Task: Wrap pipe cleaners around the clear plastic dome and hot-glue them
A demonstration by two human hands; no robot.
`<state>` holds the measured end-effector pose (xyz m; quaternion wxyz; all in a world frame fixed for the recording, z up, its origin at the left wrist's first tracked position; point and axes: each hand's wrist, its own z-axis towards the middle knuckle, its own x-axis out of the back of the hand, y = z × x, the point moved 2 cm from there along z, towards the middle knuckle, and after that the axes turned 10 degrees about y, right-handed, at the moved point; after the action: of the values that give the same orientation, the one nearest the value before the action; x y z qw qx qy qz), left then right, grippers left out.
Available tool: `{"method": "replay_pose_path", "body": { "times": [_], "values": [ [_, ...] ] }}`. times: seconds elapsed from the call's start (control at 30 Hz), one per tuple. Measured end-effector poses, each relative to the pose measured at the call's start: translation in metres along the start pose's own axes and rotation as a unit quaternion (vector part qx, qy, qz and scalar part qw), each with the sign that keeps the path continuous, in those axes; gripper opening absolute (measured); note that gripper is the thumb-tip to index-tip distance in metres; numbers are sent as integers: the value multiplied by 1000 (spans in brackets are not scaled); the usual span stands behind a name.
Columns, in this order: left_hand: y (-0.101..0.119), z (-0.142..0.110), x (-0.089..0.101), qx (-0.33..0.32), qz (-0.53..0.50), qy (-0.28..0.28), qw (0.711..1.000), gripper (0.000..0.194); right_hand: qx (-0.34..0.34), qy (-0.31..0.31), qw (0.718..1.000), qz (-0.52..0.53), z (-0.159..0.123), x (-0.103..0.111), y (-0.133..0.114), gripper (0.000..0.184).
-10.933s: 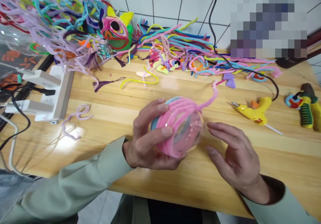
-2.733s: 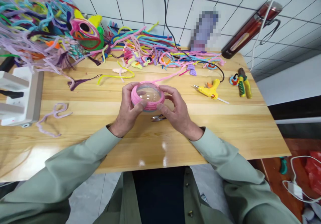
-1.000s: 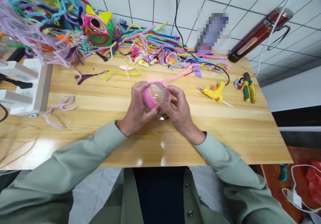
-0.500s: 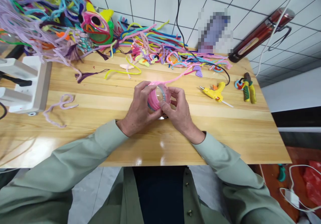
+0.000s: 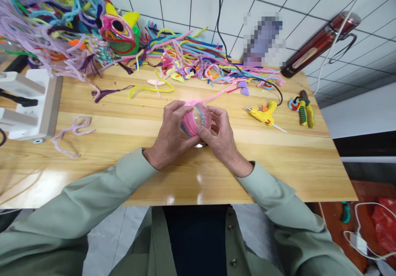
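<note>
A moment ago the ball (image 5: 196, 119) has its see-through face pointing up at me; now that face is turned over toward my right side, with the pink wraps showing mostly on the left. In the last half second it barely shifts. I take the turn as lining up the wraps and judge that the winding is partly done, since much of the face looks bare.

My left hand (image 5: 169, 129) is curled around the wrapped side, gripping it; my right hand (image 5: 221, 133) is closed lightly on the see-through side, thumb pressed to the front. The ball sits between them, above the middle of the table (image 5: 278, 164); I can't tell whether it touches the wood.

Counting: one ball, one pink strand (image 5: 218, 94) trailing off it toward the pile (image 5: 192, 51), and one metal thing (image 5: 201, 145) mostly hidden below my hands. Apart from these lie one glue gun (image 5: 264, 113), one pair of pliers (image 5: 302, 114), one flask (image 5: 321, 45), one power strip (image 5: 49, 107), one loose lavender pipe cleaner (image 5: 85, 132) and one cat-eared mask (image 5: 119, 34). The pile is too tangled to count.
</note>
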<state>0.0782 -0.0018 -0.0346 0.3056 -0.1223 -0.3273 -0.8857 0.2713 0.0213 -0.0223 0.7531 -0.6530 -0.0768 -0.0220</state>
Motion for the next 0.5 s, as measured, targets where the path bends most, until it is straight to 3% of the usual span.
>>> {"method": "replay_pose_path", "body": {
  "times": [0.13, 0.27, 0.5],
  "values": [
    [4, 2, 3, 9, -44, -19, 999, 82, 14, 4, 1000, 6, 3, 5, -2, 84],
    [4, 5, 9, 27, -85, -53, 995, 60, 28, 7, 1000, 3, 6, 8, -2, 84],
    [-6, 6, 11, 50, -86, -18, 995, 36, 59, 1, 998, -34, 4, 8, -1, 81]
  ]
}}
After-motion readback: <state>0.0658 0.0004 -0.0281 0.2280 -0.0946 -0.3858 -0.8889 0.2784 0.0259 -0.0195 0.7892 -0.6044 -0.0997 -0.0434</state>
